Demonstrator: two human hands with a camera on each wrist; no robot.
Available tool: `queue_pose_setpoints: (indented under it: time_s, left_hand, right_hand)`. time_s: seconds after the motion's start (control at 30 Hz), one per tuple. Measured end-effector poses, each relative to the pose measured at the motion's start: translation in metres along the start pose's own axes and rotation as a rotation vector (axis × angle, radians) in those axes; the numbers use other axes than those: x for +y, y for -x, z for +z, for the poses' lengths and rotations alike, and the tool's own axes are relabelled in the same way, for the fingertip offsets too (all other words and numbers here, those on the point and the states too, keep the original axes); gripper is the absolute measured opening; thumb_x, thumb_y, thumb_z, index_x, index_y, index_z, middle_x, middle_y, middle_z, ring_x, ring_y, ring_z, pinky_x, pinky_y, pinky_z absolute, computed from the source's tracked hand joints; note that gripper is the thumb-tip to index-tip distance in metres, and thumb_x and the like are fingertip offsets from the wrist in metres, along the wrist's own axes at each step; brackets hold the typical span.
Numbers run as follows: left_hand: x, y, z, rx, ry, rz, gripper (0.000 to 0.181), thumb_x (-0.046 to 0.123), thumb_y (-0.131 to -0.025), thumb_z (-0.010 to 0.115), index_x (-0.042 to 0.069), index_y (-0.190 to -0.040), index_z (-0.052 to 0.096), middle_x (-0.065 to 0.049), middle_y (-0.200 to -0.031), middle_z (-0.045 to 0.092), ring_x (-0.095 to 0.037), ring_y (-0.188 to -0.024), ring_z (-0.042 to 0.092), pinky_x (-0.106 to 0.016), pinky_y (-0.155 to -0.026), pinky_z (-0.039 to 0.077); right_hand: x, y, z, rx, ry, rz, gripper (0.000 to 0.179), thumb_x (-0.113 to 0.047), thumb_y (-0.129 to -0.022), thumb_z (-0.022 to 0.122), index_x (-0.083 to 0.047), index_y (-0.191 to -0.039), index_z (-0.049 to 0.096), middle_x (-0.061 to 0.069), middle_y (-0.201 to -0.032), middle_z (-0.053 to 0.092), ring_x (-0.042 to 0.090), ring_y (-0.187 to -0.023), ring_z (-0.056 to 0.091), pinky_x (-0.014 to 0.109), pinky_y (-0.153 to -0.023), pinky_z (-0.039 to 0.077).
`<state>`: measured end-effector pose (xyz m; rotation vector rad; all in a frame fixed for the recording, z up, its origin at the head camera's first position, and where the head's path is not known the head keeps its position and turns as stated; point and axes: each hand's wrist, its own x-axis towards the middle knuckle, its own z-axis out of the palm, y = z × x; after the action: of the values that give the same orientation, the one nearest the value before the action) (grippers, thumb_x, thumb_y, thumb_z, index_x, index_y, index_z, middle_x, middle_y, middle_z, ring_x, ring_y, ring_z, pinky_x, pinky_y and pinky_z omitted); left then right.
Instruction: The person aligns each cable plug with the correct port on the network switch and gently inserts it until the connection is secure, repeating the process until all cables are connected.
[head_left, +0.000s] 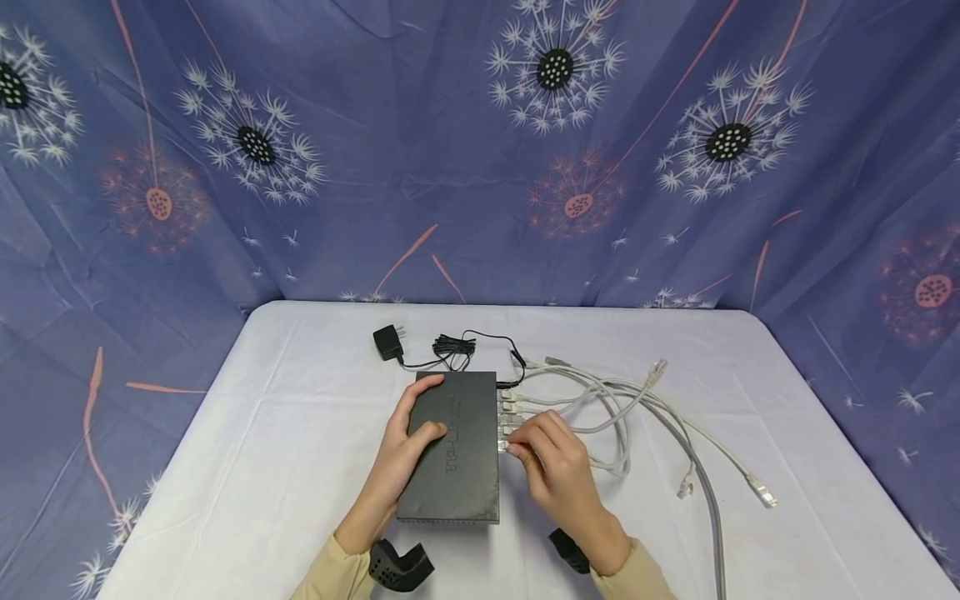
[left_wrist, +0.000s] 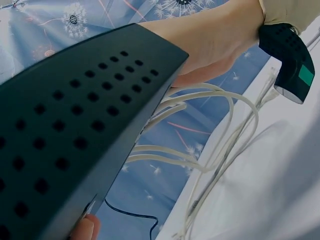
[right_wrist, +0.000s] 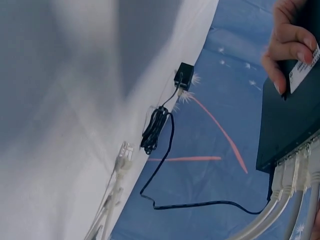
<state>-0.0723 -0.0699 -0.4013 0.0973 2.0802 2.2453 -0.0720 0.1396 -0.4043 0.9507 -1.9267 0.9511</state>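
Note:
A black TP-Link network switch [head_left: 467,475] is held tilted above the table by my left hand [head_left: 397,462]. The left thumb lies on its top, while the fingers [right_wrist: 292,50] curl under it against a white label [right_wrist: 301,71], as the right wrist view shows. Several white network cables [right_wrist: 287,182] are plugged side by side into its port edge. At the near end of that row my right hand [head_left: 558,467] pinches a clear cable plug [head_left: 503,447] at a port. How deep this plug sits cannot be told. The right hand's fingertips are hidden in the left wrist view.
Behind the switch lie a black power adapter [head_left: 388,342] and its bundled cord [head_left: 453,347], which runs to the switch. Looped cables spread to the right, with loose plugs [head_left: 762,492] and a thicker grey cable [head_left: 708,500]. A patterned blue curtain [head_left: 420,167] hangs behind the white table [head_left: 300,433].

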Motion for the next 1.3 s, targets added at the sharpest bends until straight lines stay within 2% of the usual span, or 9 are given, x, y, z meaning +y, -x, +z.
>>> queue_pose_setpoints:
  time_s: [0.23,0.63,0.87,1.03,1.3]
  left_hand:
    - [0.004,0.000,-0.003,0.006,-0.040,0.021,0.060,0.004,-0.084,0.055,0.026,-0.139,0.047,0.000,-0.146,0.035,-0.024,-0.126,0.035,-0.050,-0.099,0.023]
    - [0.003,0.000,-0.002,0.006,-0.047,0.009,0.061,0.004,-0.084,0.054,0.025,-0.141,0.045,0.001,-0.147,0.032,-0.024,-0.129,0.032,-0.052,-0.100,0.021]
    - [0.001,-0.001,-0.003,0.012,-0.019,0.018,0.061,0.002,-0.084,0.054,0.024,-0.140,0.046,-0.003,-0.145,0.036,-0.025,-0.124,0.037,-0.048,-0.099,0.025]
    - [-0.001,-0.001,-0.003,0.024,0.009,0.012,0.060,0.000,-0.084,0.054,0.024,-0.139,0.047,-0.008,-0.137,0.043,-0.026,-0.116,0.043,-0.043,-0.094,0.032]
    - [-0.003,-0.002,-0.002,0.035,0.016,-0.004,0.060,0.001,-0.084,0.055,0.023,-0.139,0.047,-0.009,-0.134,0.044,-0.026,-0.112,0.046,-0.040,-0.089,0.036]
  right_hand:
    - [-0.002,-0.001,0.005,0.018,0.024,-0.005,0.023,-0.018,-0.096,0.055,-0.004,-0.079,0.062,0.002,-0.077,0.056,0.017,-0.069,0.051,0.025,-0.064,0.043]
    - [-0.005,-0.003,0.010,0.031,0.045,-0.002,0.023,-0.017,-0.096,0.055,-0.003,-0.078,0.060,0.004,-0.076,0.054,0.018,-0.068,0.051,0.026,-0.063,0.043]
    - [-0.003,-0.004,0.006,-0.042,0.002,0.011,0.019,-0.015,-0.096,0.056,-0.004,-0.081,0.061,0.002,-0.079,0.055,0.017,-0.071,0.050,0.025,-0.066,0.042]
    - [-0.001,-0.004,0.000,-0.111,-0.042,0.052,0.015,-0.014,-0.095,0.057,-0.005,-0.084,0.062,0.002,-0.084,0.056,0.017,-0.076,0.052,0.022,-0.072,0.042]
    - [-0.001,0.000,-0.005,-0.123,-0.088,0.102,0.013,-0.014,-0.095,0.059,-0.004,-0.091,0.066,0.002,-0.089,0.059,0.018,-0.082,0.055,0.021,-0.076,0.042]
